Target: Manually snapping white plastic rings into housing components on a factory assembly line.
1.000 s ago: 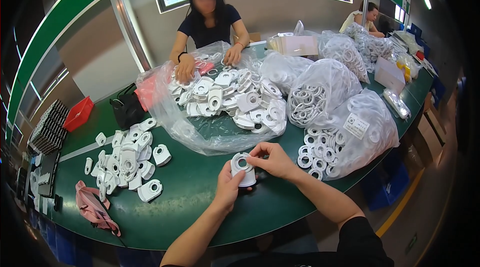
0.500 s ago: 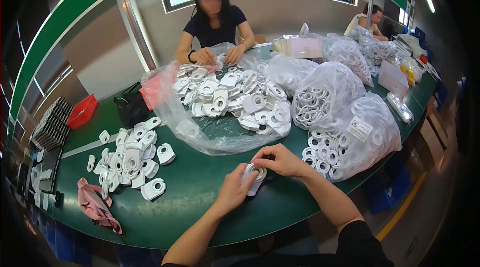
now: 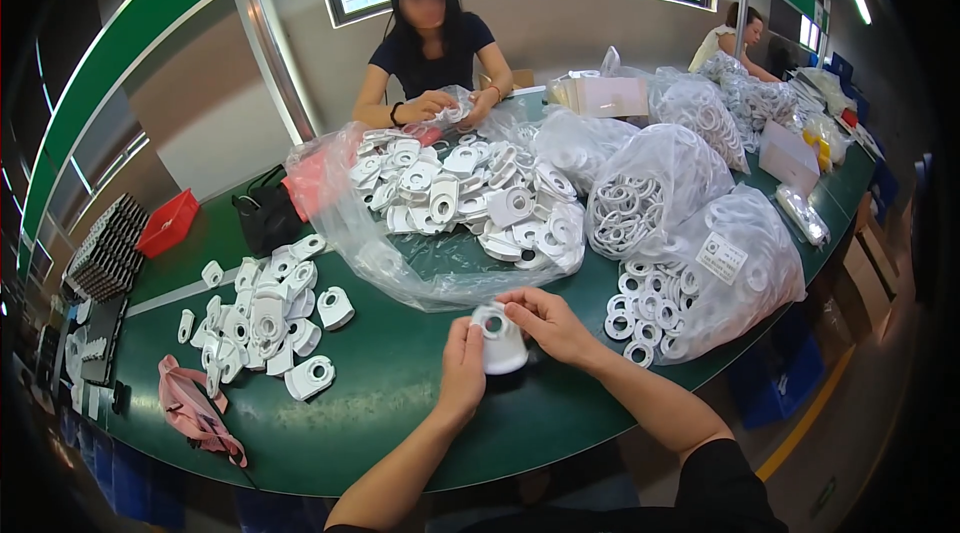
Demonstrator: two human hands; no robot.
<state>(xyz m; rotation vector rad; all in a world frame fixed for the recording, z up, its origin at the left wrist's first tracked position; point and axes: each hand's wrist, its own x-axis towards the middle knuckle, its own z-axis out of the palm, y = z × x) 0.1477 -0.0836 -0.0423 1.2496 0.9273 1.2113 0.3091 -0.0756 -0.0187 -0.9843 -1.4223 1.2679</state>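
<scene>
Between my two hands is a white plastic housing [image 3: 506, 355] with a round hole at its far end, raised over the green table [image 3: 400, 413]. The fingers of my left hand [image 3: 462, 369] grip its left side. My right hand [image 3: 546, 323] pinches its upper right edge by the hole. To the right lie loose white rings [image 3: 650, 311], spilling from a clear plastic bag [image 3: 745, 273]. A pile of similar white housings [image 3: 265, 323] rests on the left. Beyond my hands, more housings [image 3: 440, 198] are heaped on an opened clear bag [image 3: 440, 288].
Across the table sits a co-worker [image 3: 432, 53], both hands on a white part; another person [image 3: 738, 43] is farther right. Filled bags of rings [image 3: 660, 183] stand at right. A red tray [image 3: 168, 223], black bag [image 3: 265, 213] and pink cloth strap [image 3: 190, 408] lie at left.
My hands have turned the housing so its holed end points away from me and its broad end shows. The left hand has shifted slightly left. The co-worker's hands have lifted a white part.
</scene>
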